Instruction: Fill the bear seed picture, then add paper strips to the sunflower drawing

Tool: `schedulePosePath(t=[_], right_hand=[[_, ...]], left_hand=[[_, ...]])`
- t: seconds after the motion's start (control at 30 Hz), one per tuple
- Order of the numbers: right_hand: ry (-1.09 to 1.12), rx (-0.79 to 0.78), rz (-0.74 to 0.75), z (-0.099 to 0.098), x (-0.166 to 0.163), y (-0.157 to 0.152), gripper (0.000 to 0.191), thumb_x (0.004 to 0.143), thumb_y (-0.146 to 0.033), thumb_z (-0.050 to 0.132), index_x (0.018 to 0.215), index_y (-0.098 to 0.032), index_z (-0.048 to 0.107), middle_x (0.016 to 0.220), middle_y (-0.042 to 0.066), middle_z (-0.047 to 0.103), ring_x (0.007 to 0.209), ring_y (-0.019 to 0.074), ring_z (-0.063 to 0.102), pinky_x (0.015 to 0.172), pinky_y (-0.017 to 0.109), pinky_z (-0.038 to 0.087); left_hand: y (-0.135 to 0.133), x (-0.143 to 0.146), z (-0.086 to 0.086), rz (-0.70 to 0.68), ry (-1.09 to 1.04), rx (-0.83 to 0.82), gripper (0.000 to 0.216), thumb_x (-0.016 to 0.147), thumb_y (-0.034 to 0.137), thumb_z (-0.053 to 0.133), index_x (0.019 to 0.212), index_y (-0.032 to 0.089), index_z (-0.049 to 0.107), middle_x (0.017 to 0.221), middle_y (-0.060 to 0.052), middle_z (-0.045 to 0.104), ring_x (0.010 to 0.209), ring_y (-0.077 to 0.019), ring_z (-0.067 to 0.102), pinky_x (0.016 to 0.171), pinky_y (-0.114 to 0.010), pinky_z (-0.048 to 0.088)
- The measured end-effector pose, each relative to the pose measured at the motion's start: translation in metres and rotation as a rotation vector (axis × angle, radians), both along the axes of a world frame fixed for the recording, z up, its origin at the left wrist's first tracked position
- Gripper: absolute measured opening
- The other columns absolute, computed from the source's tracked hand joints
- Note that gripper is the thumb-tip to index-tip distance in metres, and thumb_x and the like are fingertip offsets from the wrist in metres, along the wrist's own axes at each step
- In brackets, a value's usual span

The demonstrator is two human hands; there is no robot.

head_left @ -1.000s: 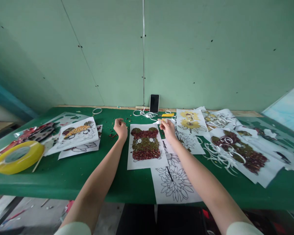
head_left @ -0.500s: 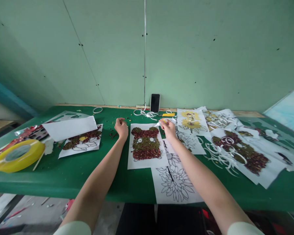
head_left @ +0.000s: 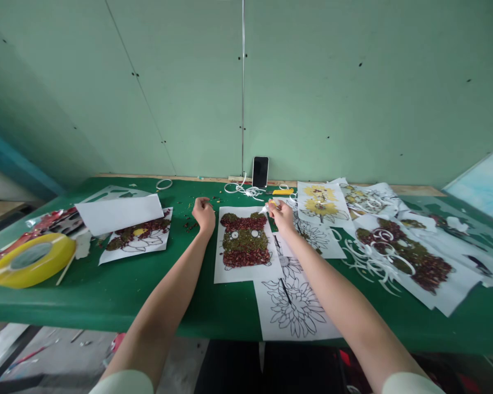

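On the green table lies a white sheet with a bear-like animal picture (head_left: pixel 246 242), filled with dark red and green grains, with two round white eyes. My right hand (head_left: pixel 282 215) is closed around a small white glue bottle (head_left: pixel 265 209), its tip at the picture's upper right ear. Most of the bottle is hidden by my fingers. My left hand (head_left: pixel 204 215) rests left of the sheet, fingers curled in; whatever they hold, if anything, is hidden. Loose dark red grains (head_left: pixel 190 225) lie beside it.
Flower line drawings (head_left: pixel 298 309) lie under my right forearm. A yellow tape roll (head_left: pixel 61 253) and a grain-covered flower sheet (head_left: pixel 142 241) are on the left. A phone (head_left: pixel 260 172) leans on the wall near a yellow cutter (head_left: pixel 282 192). White paper strips (head_left: pixel 367 260) and finished-looking sheets (head_left: pixel 419 257) spread right.
My right hand and the glue bottle have shifted very slightly along the ear. My left hand stays in place.
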State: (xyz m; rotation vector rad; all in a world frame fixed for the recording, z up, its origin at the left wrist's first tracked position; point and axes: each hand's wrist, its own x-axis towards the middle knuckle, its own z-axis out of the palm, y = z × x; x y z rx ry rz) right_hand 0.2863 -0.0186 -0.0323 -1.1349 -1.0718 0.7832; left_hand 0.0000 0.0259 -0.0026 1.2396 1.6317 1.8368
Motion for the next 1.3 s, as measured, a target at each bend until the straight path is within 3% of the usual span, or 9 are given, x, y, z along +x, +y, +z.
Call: schedulePosePath(t=[0.7,0.93,1.3], right_hand=[[0.041,-0.005,0.003,0.0009,-0.0015,-0.0011,0.064,0.071,-0.079,0.085,0.096,-0.022,0.073,0.062,0.000,0.066,0.051,0.0176,0.057,0.047,0.029,0.043],[0.041,0.020,-0.004,-0.0005,-0.0013,0.0004,0.059,0.076,-0.077,0.083,0.097,-0.023,0.074,0.064,0.000,0.066,0.054,0.0176,0.057,0.050,0.030,0.045],[0.069,0.038,-0.063,-0.0014,0.0019,0.0001,0.061,0.074,-0.078,0.085,0.098,-0.023,0.072,0.061,-0.003,0.061,0.050,0.0145,0.049,0.046,0.027,0.038]], left_hand=[[-0.0028,0.0010,0.0035,0.013,0.040,-0.034,0.026,0.082,0.003,0.048,0.086,0.021,0.066,0.069,0.001,0.063,0.066,-0.0167,0.057,0.066,-0.026,0.039],[-0.0025,0.0007,0.0025,0.011,0.031,-0.038,0.025,0.083,0.004,0.048,0.086,0.021,0.066,0.069,0.001,0.063,0.065,-0.0164,0.057,0.066,-0.026,0.039],[-0.0022,0.0009,0.0043,0.013,0.033,-0.041,0.025,0.081,0.004,0.048,0.085,0.021,0.065,0.068,0.001,0.062,0.066,-0.0172,0.058,0.066,-0.026,0.040]])
